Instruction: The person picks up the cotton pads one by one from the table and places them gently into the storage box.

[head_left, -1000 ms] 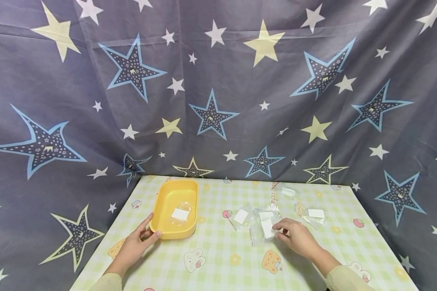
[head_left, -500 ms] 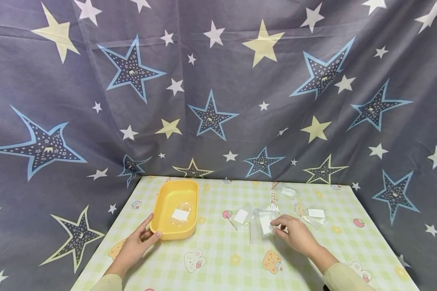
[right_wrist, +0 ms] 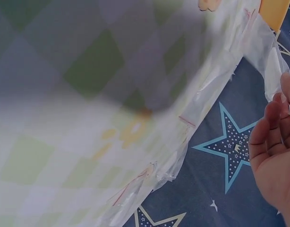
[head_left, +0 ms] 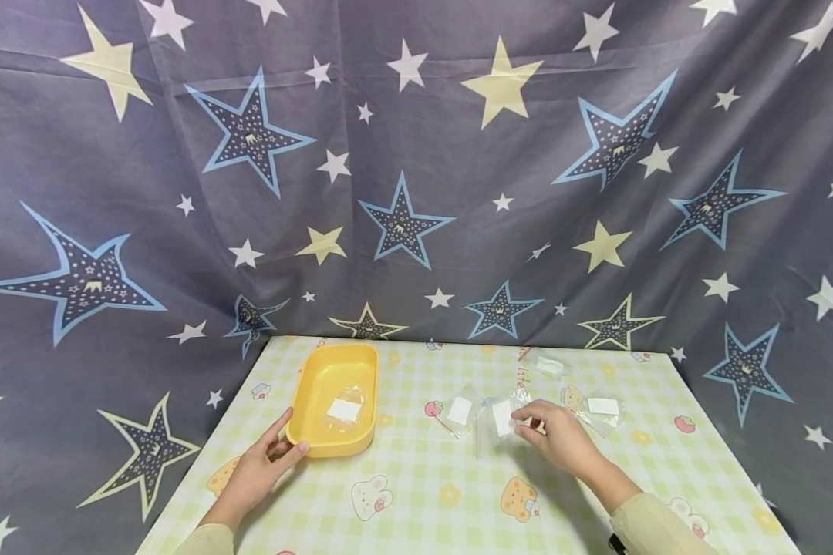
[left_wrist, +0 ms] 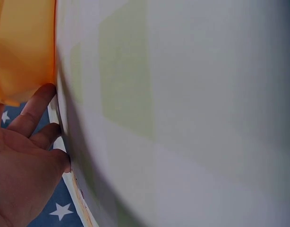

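Note:
My left hand holds the near-left corner of a yellow plastic tray, thumb on the front wall and fingers along the left side. Inside the tray lies a clear bag with a white rectangle. My right hand pinches the right edge of a clear zip bag with a white piece in it. In the right wrist view this zip bag hangs from thumb and fingertips, off the tabletop. Another bag lies just left of it on the table.
Farther right lies a clear bag with a white piece, and another bag is near the back edge. The table has a green checked cover with cartoon prints. A grey star-patterned curtain rises behind and at both sides.
My right hand has lifted the zip bag and shifted it slightly left and away from me. My left hand and the tray have stayed in place.

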{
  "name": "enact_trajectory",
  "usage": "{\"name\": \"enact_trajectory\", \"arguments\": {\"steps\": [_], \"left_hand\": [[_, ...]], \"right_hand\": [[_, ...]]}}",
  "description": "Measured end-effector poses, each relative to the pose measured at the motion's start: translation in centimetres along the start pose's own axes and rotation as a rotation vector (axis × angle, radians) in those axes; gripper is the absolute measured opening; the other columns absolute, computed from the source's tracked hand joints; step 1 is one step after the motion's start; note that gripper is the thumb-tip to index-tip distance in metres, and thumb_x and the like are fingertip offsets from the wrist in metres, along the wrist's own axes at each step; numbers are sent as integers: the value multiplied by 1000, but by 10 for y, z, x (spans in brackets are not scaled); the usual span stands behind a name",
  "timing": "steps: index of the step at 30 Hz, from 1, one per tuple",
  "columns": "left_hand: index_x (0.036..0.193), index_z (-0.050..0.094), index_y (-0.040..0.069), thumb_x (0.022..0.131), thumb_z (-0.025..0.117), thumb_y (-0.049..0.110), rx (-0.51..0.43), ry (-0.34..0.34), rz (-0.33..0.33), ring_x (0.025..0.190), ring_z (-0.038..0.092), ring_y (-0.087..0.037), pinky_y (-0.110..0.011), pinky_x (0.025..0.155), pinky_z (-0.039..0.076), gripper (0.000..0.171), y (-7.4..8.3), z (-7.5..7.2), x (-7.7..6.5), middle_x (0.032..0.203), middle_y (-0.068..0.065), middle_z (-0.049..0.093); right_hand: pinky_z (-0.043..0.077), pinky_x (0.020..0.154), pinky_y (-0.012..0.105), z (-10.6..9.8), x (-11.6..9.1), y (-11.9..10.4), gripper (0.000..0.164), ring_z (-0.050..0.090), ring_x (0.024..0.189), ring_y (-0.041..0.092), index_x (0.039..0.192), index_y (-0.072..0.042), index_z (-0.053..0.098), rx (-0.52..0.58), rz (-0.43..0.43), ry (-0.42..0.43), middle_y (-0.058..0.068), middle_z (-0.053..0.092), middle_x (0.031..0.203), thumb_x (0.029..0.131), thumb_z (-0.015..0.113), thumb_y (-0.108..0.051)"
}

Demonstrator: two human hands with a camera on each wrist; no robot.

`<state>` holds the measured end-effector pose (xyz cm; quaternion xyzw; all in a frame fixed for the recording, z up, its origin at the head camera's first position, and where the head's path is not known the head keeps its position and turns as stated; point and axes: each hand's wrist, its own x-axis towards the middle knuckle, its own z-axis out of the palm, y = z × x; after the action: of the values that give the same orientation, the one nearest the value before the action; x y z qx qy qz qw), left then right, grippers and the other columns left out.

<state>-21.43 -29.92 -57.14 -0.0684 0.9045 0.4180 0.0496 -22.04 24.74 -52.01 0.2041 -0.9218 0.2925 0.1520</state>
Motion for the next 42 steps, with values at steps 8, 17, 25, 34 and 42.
{"name": "enact_trajectory", "arguments": {"steps": [8, 17, 25, 34, 42], "left_hand": [[171, 25, 39, 91, 72, 71, -8, 2, 8, 121, 64, -20, -41, 99, 51, 98, -1, 1, -2, 136, -10, 73], [171, 24, 41, 91, 71, 74, 3, 3, -3, 121, 64, -20, -39, 96, 51, 98, -2, 1, -2, 137, -9, 73], [171, 24, 40, 91, 72, 72, 2, -1, -2, 118, 64, -20, -39, 93, 52, 99, -1, 1, -1, 137, -10, 73], [171, 24, 41, 91, 72, 72, -5, -4, -8, 117, 64, -20, -35, 90, 51, 98, 1, 0, -1, 136, -10, 73], [171, 24, 39, 91, 72, 73, -1, -5, -8, 118, 64, -20, -36, 89, 52, 100, 3, 0, -1, 137, -11, 72]], "right_hand": [[51, 64, 22, -2, 10, -6, 15, 57, 74, -1, 106, -13, 82, 95, 32, 38, -4, 76, 96, 91, 85, -11], [49, 61, 23, 3, 24, -13, 9, 54, 68, 1, 103, -15, 83, 248, 113, 123, -4, 75, 87, 94, 83, -13], [48, 63, 21, 10, 33, -22, 6, 55, 68, 2, 100, -14, 83, 336, 184, 172, -1, 70, 78, 94, 83, -12], [47, 63, 21, 17, 57, -43, 8, 57, 69, 5, 103, -11, 83, 460, 230, 169, 8, 76, 86, 95, 82, -14], [46, 62, 21, 30, 85, -69, 8, 56, 67, 6, 103, -11, 84, 519, 198, 161, 9, 75, 83, 96, 82, -14]]}}
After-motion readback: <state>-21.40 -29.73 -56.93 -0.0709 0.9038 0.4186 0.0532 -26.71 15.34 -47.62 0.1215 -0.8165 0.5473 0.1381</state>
